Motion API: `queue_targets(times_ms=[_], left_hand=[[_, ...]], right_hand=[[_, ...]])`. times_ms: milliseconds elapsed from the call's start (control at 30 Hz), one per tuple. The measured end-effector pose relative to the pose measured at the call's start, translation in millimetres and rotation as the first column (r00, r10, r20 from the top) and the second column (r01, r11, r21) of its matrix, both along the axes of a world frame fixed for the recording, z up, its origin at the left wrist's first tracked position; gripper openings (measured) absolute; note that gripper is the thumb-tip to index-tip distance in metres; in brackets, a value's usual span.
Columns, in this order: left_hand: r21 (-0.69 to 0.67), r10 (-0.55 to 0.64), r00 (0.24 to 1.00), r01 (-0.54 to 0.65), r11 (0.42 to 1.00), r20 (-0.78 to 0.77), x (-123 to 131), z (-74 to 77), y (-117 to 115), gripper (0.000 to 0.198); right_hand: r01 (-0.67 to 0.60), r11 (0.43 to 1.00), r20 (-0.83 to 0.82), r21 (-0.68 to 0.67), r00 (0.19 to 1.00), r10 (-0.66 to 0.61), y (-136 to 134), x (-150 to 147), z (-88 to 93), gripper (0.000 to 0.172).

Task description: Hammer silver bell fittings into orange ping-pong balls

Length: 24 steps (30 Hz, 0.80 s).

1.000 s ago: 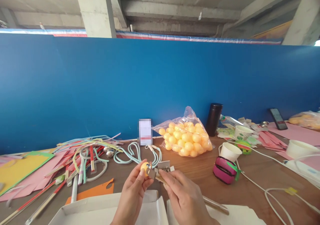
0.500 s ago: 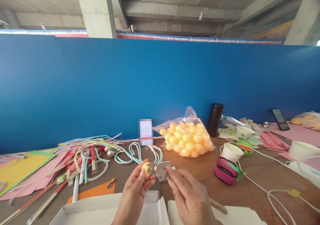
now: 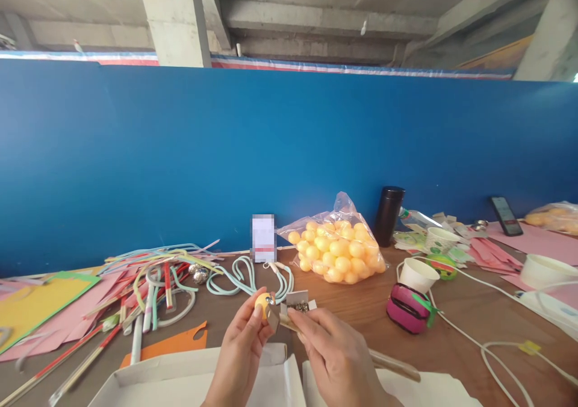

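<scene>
My left hand point(image 3: 239, 350) pinches a small orange ball point(image 3: 262, 302) with a bit of metal on its top. My right hand point(image 3: 336, 359) grips a flat brown stick-like tool point(image 3: 274, 316); its grey tip touches the ball and its long handle point(image 3: 392, 366) runs back to the right. Just behind the hands lies a small open box of metal bits point(image 3: 298, 302). A clear bag of orange balls point(image 3: 336, 251) sits further back on the wooden table point(image 3: 361, 310).
Coloured straws and tubes point(image 3: 149, 280) lie on pink and yellow paper at left, with a mint cord point(image 3: 241, 277). White boxes point(image 3: 180, 377) sit at the near edge. A pink pouch point(image 3: 406, 307), paper cups point(image 3: 418, 273), black flask point(image 3: 387, 215), cables and phone point(image 3: 504, 214) crowd the right.
The tool's tip tilted up against the ball half a second ago and is back lower at the ball's right side now. The left hand kept holding the ball in place.
</scene>
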State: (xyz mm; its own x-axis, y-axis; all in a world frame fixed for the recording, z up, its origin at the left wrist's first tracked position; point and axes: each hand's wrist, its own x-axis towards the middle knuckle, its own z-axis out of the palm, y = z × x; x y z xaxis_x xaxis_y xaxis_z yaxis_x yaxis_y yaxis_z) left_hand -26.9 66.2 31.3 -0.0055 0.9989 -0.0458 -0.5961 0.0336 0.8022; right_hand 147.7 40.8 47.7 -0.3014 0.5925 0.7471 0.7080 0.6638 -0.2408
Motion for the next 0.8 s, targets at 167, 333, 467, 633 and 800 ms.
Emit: queue_targets(times_ms=[167,333,467,633,800], left_hand=[[0.001,0.011,1.0,-0.011,1.0,0.001,-0.1,1.6,-1.5,0.052],[-0.013,-0.003,1.0,0.003,1.0,0.01,0.1,1.6,-0.9,0.049],[0.01,0.001,1.0,-0.001,1.0,-0.005,0.7,1.6,0.1,0.052],[0.006,-0.001,1.0,0.001,1.0,-0.012,0.0,0.5,-0.2,0.053],[0.017,0.002,0.999,-0.001,1.0,-0.04,0.3,0.2,-1.4,0.054]], right_hand=[[-0.035,0.998,-0.019,0.048,0.999,0.036,-0.3,-0.3,1.5,0.046],[-0.026,1.0,0.034,-0.007,0.999,0.026,-1.2,-1.5,2.8,0.044],[-0.042,0.999,0.02,-0.027,0.999,0.042,-1.0,-1.2,1.6,0.046],[-0.027,0.998,0.019,-0.048,0.999,0.028,0.5,-0.3,-1.6,0.043],[0.034,0.998,-0.065,-0.046,0.997,-0.036,3.7,2.7,-8.5,0.046]])
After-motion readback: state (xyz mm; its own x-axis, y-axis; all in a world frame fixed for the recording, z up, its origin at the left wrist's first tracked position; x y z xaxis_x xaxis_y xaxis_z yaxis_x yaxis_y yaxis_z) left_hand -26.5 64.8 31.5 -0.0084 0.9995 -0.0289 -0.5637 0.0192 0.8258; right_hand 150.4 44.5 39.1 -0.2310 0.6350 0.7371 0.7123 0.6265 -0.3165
